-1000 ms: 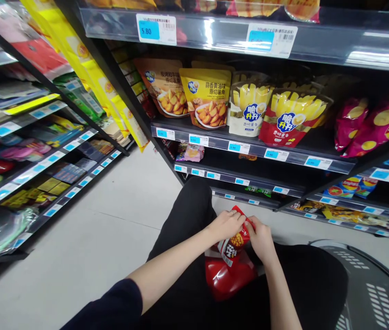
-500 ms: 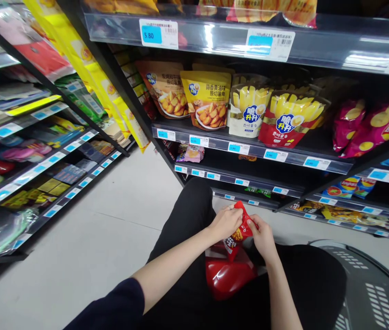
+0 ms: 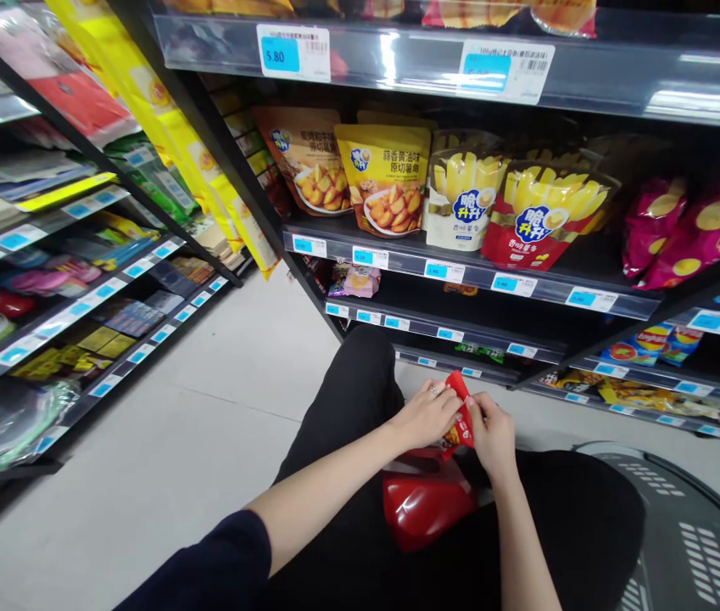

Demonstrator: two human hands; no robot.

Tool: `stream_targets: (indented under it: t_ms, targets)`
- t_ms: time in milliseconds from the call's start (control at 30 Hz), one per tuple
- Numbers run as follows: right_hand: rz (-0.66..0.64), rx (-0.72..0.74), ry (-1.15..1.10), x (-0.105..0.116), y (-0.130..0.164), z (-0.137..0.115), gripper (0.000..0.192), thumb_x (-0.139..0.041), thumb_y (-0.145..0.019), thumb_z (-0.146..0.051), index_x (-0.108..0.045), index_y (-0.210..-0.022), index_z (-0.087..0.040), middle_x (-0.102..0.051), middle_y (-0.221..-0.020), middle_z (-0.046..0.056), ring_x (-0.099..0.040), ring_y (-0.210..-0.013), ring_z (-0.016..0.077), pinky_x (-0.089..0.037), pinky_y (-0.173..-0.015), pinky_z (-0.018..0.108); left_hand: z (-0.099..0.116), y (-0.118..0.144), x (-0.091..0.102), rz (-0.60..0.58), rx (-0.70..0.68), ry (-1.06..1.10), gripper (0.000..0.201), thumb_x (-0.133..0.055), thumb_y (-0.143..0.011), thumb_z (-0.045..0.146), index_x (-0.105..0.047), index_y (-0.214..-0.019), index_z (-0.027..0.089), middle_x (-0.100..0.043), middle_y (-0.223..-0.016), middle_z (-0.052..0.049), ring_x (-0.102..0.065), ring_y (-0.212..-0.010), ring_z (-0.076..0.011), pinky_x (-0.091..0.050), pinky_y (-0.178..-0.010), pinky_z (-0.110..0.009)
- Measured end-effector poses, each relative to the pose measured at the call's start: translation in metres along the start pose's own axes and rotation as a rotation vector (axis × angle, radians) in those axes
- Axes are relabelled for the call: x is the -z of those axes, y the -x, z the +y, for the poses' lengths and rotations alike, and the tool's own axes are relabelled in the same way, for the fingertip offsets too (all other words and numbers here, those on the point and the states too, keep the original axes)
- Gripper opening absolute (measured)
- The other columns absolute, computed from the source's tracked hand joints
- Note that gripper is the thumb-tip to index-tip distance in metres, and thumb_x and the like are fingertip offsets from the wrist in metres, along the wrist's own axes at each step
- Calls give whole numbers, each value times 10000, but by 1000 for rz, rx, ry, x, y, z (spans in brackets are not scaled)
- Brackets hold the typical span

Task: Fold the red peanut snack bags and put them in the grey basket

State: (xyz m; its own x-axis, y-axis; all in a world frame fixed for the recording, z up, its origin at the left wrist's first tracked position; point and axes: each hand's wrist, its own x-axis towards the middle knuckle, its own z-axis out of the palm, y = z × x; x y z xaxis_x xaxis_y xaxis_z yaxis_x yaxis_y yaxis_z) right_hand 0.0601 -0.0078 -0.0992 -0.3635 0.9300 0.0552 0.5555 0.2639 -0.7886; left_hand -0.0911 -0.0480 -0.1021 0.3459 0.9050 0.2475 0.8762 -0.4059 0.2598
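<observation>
Shop aisle, viewed from a low seated or crouched position; black-trousered legs fill the lower middle of the frame.

Left hand (image 3: 426, 414) and right hand (image 3: 492, 428) meet just above the lap, both pinched on a small red crinkly snack packet with a yellow picture on its face (image 3: 461, 417). Left fingers curl closed over the packet's left side, a ring visible on one finger. Right fingers grip its right edge, thumb on the front. Packet held upright, slightly tilted, edge-on between the two hands; most of its print hidden.

Directly below the hands, resting on the lap: a larger glossy red foil bag (image 3: 426, 505), lying flat, touching the dark trousers. The small packet sits just above it; cannot tell whether they touch.

Lower right corner: dark grey plastic shopping basket with slotted walls (image 3: 690, 526), just beside the right knee.

Ahead: black metal shelving with blue-and-white price tags (image 3: 461, 273). On the middle shelf, a yellow stand-up pouch showing potato wedges (image 3: 387, 180), a red-and-white pouch printed with yellow fries (image 3: 541, 219) to its right, magenta crisp bags (image 3: 690, 229) further right.

Left side: a second rack of flat packaged goods (image 3: 47, 280) across pale grey floor tiles (image 3: 207, 407)
</observation>
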Motion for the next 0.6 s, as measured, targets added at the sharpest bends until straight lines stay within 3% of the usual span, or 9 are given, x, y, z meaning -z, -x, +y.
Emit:
stream_targets:
  t_ms: [33, 100, 233, 367, 467, 600]
  targets:
    - [45, -6, 9, 2, 0, 2, 350, -369, -849, -455, -546, -710, -187, -587, -594, 14, -513, -535, 147, -354, -546, 240, 0, 1, -1, 19, 45, 70, 179, -430, -858, 231, -517, -964, 116, -535, -941, -110, -479, -940, -252, -408, -810, -408]
    - [156, -48, -52, 8, -1, 8, 355, -391, -834, -471, -545, -698, -181, -569, -579, 10, -492, -528, 142, -344, -538, 239, -2, 3, -4, 73, 173, 275, 384, -545, -791, 292, -446, -1115, 113, -464, -1115, -143, -433, -1064, -278, -400, -878, -432]
    - [486, -185, -505, 20, -2, 21, 316, -519, -770, -469, -530, -675, -168, -512, -567, -30, -436, -506, 100, -340, -514, 214, -12, 2, -11, 111, 530, 865, 758, -695, -659, 347, -289, -1266, 147, -315, -1316, -178, -303, -1250, -310, -292, -1018, -472]
    - [680, -286, -935, 25, -6, 29, 282, -648, -671, -411, -519, -667, -161, -478, -576, -61, -413, -481, 61, -355, -494, 191, -16, -1, -15, 97, 866, 1502, 898, -736, -617, 225, -177, -1316, 298, -348, -1327, -155, -496, -1120, -280, -439, -876, -451]
    - [744, -345, -1027, 27, -10, 33, 300, -680, -637, -405, -507, -678, -163, -501, -605, -53, -459, -499, 71, -410, -513, 217, -13, 0, -14, 7, 877, 1827, 1013, -740, -604, 143, -78, -1336, 371, -536, -1141, -102, -623, -903, -218, -502, -744, -401]
    - [760, -377, -1041, 31, -11, 43, 349, -678, -622, -444, -516, -743, -160, -559, -690, -16, -536, -570, 112, -472, -562, 282, -8, -1, -10, 34, 770, 1907, 1025, -749, -589, 138, -100, -1359, 327, -638, -951, -57, -648, -777, -187, -502, -686, -334]
